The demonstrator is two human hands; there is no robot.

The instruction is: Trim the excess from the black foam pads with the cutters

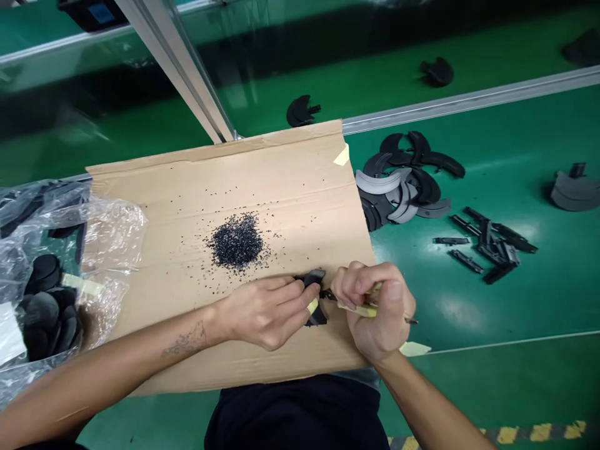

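My left hand (269,310) is closed on a black curved plastic part (317,315), pressing it on the cardboard sheet (290,187). A bit of yellow shows beside my fingertips. My right hand (380,306) is wrapped round a slim yellow-handled hand tool (357,309). The tool's dark tip meets the part's right side, close to my left fingers; its exact kind is partly hidden by my grip. Beyond my left hand lies a heap of tiny black pieces (239,240), like small screws, with many scattered around it.
Right of the cardboard, black and grey curved parts (400,187) are piled on the green table (450,300), near several narrow black pieces (492,250). A clear plastic bag (112,231) with rounded black parts (47,309) lies left. A metal post (187,69) stands behind.
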